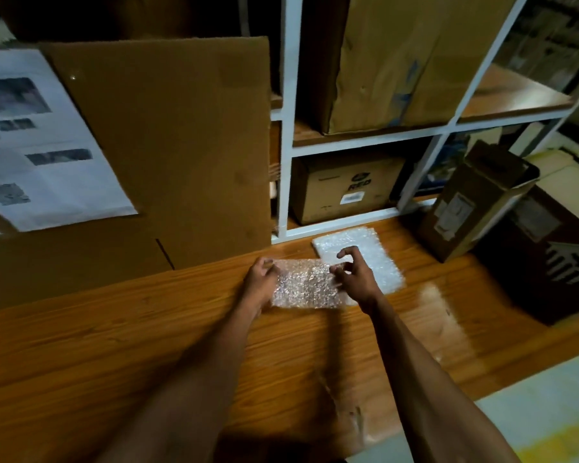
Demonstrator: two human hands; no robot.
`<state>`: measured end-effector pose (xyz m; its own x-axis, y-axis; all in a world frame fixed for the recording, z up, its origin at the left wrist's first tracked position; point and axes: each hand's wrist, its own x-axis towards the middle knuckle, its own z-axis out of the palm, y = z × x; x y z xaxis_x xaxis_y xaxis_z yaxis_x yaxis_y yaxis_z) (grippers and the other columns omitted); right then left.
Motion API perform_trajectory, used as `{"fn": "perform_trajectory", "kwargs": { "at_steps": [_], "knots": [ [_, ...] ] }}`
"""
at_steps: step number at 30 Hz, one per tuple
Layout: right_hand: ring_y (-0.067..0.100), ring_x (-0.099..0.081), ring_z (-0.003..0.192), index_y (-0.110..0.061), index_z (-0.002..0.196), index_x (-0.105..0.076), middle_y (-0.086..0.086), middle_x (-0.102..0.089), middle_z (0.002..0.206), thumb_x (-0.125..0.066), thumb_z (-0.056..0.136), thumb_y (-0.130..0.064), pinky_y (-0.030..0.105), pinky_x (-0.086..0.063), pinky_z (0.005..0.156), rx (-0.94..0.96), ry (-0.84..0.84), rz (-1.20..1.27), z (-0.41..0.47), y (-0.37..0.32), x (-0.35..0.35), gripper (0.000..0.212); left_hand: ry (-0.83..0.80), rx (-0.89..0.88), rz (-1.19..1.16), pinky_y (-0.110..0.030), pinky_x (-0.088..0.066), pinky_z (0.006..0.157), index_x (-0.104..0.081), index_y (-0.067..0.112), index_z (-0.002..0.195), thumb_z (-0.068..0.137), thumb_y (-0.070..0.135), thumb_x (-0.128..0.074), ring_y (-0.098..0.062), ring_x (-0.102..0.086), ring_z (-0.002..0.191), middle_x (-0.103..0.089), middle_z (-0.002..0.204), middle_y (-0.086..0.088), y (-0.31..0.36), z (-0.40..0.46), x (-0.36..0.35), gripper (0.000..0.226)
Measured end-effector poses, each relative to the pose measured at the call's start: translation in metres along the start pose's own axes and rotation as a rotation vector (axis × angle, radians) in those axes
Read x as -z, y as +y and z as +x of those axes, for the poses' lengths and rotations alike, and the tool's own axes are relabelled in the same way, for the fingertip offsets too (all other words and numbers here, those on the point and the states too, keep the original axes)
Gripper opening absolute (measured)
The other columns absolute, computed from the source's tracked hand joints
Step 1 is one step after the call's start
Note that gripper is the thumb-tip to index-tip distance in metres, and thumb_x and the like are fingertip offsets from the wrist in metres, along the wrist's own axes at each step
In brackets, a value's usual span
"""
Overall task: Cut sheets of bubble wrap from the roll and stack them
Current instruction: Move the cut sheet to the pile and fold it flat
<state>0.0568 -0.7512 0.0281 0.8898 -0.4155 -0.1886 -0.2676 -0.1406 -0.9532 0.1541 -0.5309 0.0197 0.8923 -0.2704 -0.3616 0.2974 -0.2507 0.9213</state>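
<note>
Near the desk's (114, 345) far edge, the left hand (259, 279) and right hand (353, 274) pinch a bubble wrap sheet (303, 284), long axis left-right, overlapping the stack (378, 259); motion blur hides its edges.

On the wooden table (114, 345), a clear bubble wrap sheet (306, 284) lies between the left hand (260, 279) and right hand (355, 274). Just behind and right of it sits a white stack of cut sheets (375, 252). A large flat cardboard panel (181, 145) stands behind, left; white-framed shelving (290, 128) holding cardboard boxes (345, 187) stands behind, right.
</note>
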Motion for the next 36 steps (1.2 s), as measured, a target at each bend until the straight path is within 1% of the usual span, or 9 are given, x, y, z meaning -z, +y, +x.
{"fn": "perform_trajectory", "kwargs": {
  "at_steps": [3,6,9,14,18,25,30,33,36],
  "knots": [
    [0.027,-0.074,0.07,-0.013,0.098,-0.058,0.014,-0.074,0.094,-0.059,0.104,-0.009,0.032,-0.056,0.057,0.022,0.021,-0.041,0.017,0.003,0.027,0.007,-0.143,-0.046,-0.008,-0.041,-0.057,0.091,-0.045,0.038,0.139,0.095,0.004,-0.065,-0.02,-0.058,0.117,-0.056,0.132,-0.002,0.008,0.009,-0.027,0.059],
    [0.026,-0.074,0.069,-0.015,0.091,-0.067,0.015,-0.074,0.096,-0.059,0.105,-0.01,0.036,-0.059,0.062,0.026,-0.014,-0.086,0.042,0.014,0.054,0.017,-0.152,-0.06,0.086,-0.031,-0.059,0.075,-0.061,0.037,0.119,0.093,0.003,-0.067,-0.018,-0.064,0.108,-0.063,0.128,-0.002,0.013,0.022,-0.054,0.044],
    [0.021,-0.073,0.071,-0.017,0.1,-0.073,0.011,-0.072,0.106,-0.049,0.107,0.0,0.041,-0.062,0.07,0.003,-0.035,-0.112,0.076,0.026,0.078,0.03,-0.093,-0.053,0.108,-0.023,-0.054,0.074,-0.07,0.024,0.111,0.095,0.006,-0.067,-0.011,-0.064,0.103,-0.07,0.118,0.001,0.018,0.04,-0.08,0.024],
    [0.021,-0.071,0.087,-0.017,0.134,-0.062,-0.003,-0.063,0.125,-0.053,0.093,0.019,0.036,-0.062,0.078,-0.026,-0.148,-0.187,0.116,0.025,0.108,0.056,-0.047,-0.048,0.139,-0.015,-0.049,0.067,-0.071,0.018,0.112,0.092,0.007,-0.071,-0.008,-0.063,0.094,-0.07,0.114,-0.001,0.026,0.068,-0.115,0.022],
    [0.023,-0.072,0.083,-0.027,0.13,-0.062,0.005,-0.066,0.125,-0.056,0.087,0.016,0.038,-0.061,0.074,0.086,-0.109,-0.335,0.146,0.035,0.121,0.061,0.015,-0.051,0.166,-0.019,-0.053,0.066,-0.069,0.024,0.11,0.09,0.007,-0.074,-0.009,-0.06,0.086,-0.065,0.106,0.0,0.029,0.087,-0.138,0.027],
    [0.015,-0.064,0.091,-0.015,0.13,-0.065,0.005,-0.066,0.122,-0.062,0.093,0.006,0.003,-0.044,0.072,0.176,0.011,-0.552,0.165,0.046,0.119,0.043,0.123,-0.062,0.296,-0.026,-0.058,0.074,-0.069,0.03,0.106,0.088,0.011,-0.077,-0.013,-0.063,0.09,-0.067,0.107,0.002,0.022,0.117,-0.161,0.028],
    [0.033,-0.052,0.122,-0.025,0.137,-0.06,0.011,-0.055,0.14,-0.063,0.092,-0.011,0.04,-0.045,0.102,0.279,0.138,-0.882,0.164,0.054,0.113,0.047,0.269,-0.197,0.568,-0.027,-0.053,0.09,-0.065,0.032,0.122,0.089,0.024,-0.076,-0.016,-0.056,0.11,-0.045,0.129,0.006,0.015,0.112,-0.169,0.036],
    [0.03,-0.041,0.136,-0.028,0.146,-0.052,0.008,-0.043,0.155,-0.06,0.092,-0.011,0.046,-0.041,0.107,0.318,0.243,-1.016,0.155,0.04,0.104,0.057,0.372,-0.357,0.776,-0.035,-0.046,0.1,-0.058,0.036,0.129,0.09,0.041,-0.067,-0.018,-0.047,0.12,-0.041,0.133,0.004,0.013,0.101,-0.175,0.04],
    [0.029,-0.03,0.152,-0.023,0.153,-0.046,0.008,-0.037,0.164,-0.056,0.094,-0.013,0.051,-0.031,0.121,0.399,0.139,-1.064,0.156,0.041,0.092,0.061,0.308,-0.458,0.99,-0.042,-0.033,0.109,-0.048,0.035,0.142,0.095,0.053,-0.049,-0.021,-0.037,0.135,-0.037,0.15,0.003,0.011,0.094,-0.189,0.05]
  ]
}}
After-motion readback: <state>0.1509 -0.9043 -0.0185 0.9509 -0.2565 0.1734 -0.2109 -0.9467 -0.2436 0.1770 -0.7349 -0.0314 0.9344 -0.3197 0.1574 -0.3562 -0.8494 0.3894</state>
